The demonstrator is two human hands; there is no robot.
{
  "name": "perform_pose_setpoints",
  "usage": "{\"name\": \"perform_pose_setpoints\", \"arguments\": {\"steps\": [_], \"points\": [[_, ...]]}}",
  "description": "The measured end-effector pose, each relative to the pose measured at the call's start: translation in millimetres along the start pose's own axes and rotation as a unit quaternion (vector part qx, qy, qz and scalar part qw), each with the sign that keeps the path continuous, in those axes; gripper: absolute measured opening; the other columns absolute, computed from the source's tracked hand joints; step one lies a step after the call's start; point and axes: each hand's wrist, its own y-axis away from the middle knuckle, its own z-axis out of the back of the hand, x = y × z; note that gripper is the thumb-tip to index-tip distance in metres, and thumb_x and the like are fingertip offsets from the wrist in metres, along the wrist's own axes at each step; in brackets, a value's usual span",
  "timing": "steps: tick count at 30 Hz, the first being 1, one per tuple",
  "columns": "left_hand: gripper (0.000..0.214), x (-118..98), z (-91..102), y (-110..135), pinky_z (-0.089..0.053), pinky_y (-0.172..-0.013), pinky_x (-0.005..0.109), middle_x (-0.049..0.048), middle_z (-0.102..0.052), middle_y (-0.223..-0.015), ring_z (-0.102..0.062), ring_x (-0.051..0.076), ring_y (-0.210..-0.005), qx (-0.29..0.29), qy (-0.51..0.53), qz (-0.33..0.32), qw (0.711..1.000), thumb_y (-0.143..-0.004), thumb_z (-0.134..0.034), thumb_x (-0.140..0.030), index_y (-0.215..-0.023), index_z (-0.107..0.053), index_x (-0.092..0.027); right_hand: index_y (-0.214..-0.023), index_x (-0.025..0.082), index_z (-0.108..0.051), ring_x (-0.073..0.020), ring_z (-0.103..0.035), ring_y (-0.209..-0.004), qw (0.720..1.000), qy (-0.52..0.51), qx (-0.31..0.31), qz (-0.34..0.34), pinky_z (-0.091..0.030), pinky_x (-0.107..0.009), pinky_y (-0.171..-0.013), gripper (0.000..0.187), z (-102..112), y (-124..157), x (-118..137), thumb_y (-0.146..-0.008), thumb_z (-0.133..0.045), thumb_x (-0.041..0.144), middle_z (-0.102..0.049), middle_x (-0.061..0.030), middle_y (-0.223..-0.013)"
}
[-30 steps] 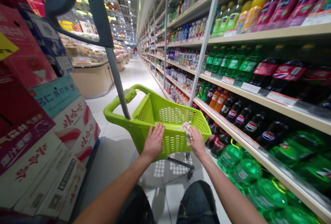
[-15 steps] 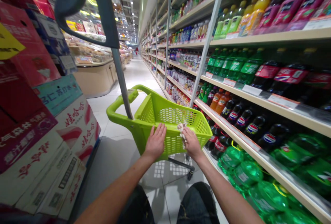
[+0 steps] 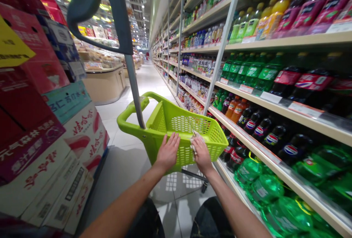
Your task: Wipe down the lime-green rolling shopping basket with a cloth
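In front of me stands a lime-green wheeled shopping basket [image 3: 189, 120] with perforated walls. Its grey pole carries a dark grey pull handle [image 3: 125, 19] at the upper left. My left hand [image 3: 168, 152] rests flat against the near side wall, fingers stretched out toward the rim. Farther right, my right hand [image 3: 202, 153] presses a crumpled whitish cloth [image 3: 194, 137] over the rim of the same wall. Part of the cloth is hidden under the fingers. Below the basket a dark wheel [image 3: 204, 187] shows beside my right wrist.
Shelves on the right hold several rows of drink bottles, with large green bottles [image 3: 286, 212] on the lowest level. Stacked cartons [image 3: 82, 131] rise close on the left. A rounded wooden display counter [image 3: 103, 85] stands behind them. A tiled aisle [image 3: 143, 78] runs ahead.
The right hand with the cloth has moved slightly left along the rim, closer to the left hand. The whole view has shifted a little; the left hand still lies on the wall.
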Motion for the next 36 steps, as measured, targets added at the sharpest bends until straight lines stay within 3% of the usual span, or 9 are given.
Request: {"name": "perform_pose_setpoints", "arguments": {"steps": [4,6,11,14,17,21,27,32,36], "points": [[0.059,15.1,4.6,4.3,-0.011,-0.107,0.044,0.0106,-0.032,-0.139,-0.019,0.022,-0.131,-0.026,-0.019,0.039,0.999,-0.072,-0.038,-0.018,-0.129,-0.034,-0.006,-0.113,0.017,-0.054,-0.0213,-0.04,-0.12,0.991,0.042,-0.032,-0.122,-0.032,-0.046,-0.099,0.05,24.5,13.6,-47.3,-0.068,-0.036,0.008,-0.053,-0.0092,-0.121],[0.058,15.7,4.7,3.7,-0.01,-0.107,0.044,0.0113,-0.035,-0.137,-0.021,0.023,-0.13,-0.032,-0.015,0.042,0.998,-0.072,-0.039,-0.019,-0.129,-0.036,-0.006,-0.111,0.015,-0.056,-0.0225,-0.041,-0.118,0.984,0.032,-0.046,-0.167,-0.033,-0.046,-0.099,0.049,29.8,12.8,-55.1,-0.066,-0.037,0.01,-0.053,-0.0107,-0.121],[0.057,8.3,4.3,-3.2,-0.012,-0.108,0.042,0.0127,-0.044,-0.13,-0.029,0.025,-0.127,-0.045,-0.004,0.058,0.997,-0.072,-0.042,-0.024,-0.125,-0.041,-0.004,-0.105,0.015,-0.06,-0.0198,-0.049,-0.111,0.985,-0.122,-0.032,-0.114,-0.036,-0.039,-0.098,0.044,15.3,-23.3,8.6,-0.067,-0.037,0.013,-0.058,-0.0085,-0.114],[0.056,12.7,8.7,-2.3,-0.016,-0.107,0.041,0.0113,-0.044,-0.131,-0.029,0.023,-0.126,-0.039,0.007,0.037,0.999,-0.071,-0.042,-0.024,-0.124,-0.042,-0.006,-0.103,0.017,-0.06,-0.0188,-0.057,-0.098,0.965,-0.197,-0.023,-0.17,-0.044,-0.033,-0.088,0.038,13.8,-52.7,45.2,-0.073,-0.037,0.018,-0.063,-0.0068,-0.105],[0.056,21.6,14.1,4.5,-0.014,-0.107,0.042,0.0092,-0.04,-0.134,-0.026,0.022,-0.128,-0.065,0.002,0.045,0.997,-0.072,-0.04,-0.023,-0.126,-0.04,-0.008,-0.101,0.016,-0.06,-0.0187,-0.06,-0.086,0.954,-0.195,-0.015,-0.226,-0.047,-0.031,-0.077,0.034,17.9,-71.1,49.7,-0.076,-0.037,0.021,-0.066,-0.0073,-0.095],[0.058,27.9,14.0,11.6,-0.013,-0.107,0.044,0.0118,-0.038,-0.135,-0.023,0.024,-0.129,-0.09,-0.017,0.073,0.993,-0.072,-0.04,-0.021,-0.127,-0.039,-0.004,-0.097,0.014,-0.06,-0.0202,-0.055,-0.096,0.985,-0.074,0.029,-0.153,-0.041,-0.033,-0.087,0.033,5.9,-68.3,39.8,-0.075,-0.036,0.017,-0.062,-0.0104,-0.1],[0.058,25.9,9.2,7.7,-0.016,-0.107,0.043,0.013,-0.04,-0.134,-0.025,0.025,-0.129,-0.088,-0.01,0.05,0.995,-0.07,-0.041,-0.022,-0.125,-0.04,-0.004,-0.126,0.013,-0.037,-0.0254,-0.03,-0.124,0.994,0.07,0.029,-0.084,-0.022,-0.047,-0.1,0.052,-22.0,-39.2,48.0,-0.078,-0.047,0.033,-0.039,-0.0152,-0.131],[0.057,18.6,11.0,2.0,-0.016,-0.107,0.043,0.0137,-0.04,-0.134,-0.026,0.025,-0.128,-0.083,0.004,0.057,0.995,-0.07,-0.043,-0.023,-0.124,-0.042,-0.003,-0.11,0.015,-0.051,-0.0262,-0.039,-0.113,0.992,0.065,0.001,-0.105,-0.028,-0.047,-0.095,0.036,-28.6,-49.8,43.0,-0.078,-0.048,0.032,-0.048,-0.0157,-0.119],[0.053,25.8,17.6,8.6,-0.017,-0.107,0.04,0.0103,-0.042,-0.132,-0.029,0.023,-0.127,-0.08,0.025,0.014,0.996,-0.071,-0.044,-0.021,-0.122,-0.044,-0.007,-0.105,0.017,-0.056,-0.0238,-0.04,-0.114,0.995,0.047,0.023,-0.081,-0.031,-0.042,-0.095,0.033,-18.2,-45.4,9.1,-0.076,-0.04,0.014,-0.051,-0.0128,-0.117]]}}
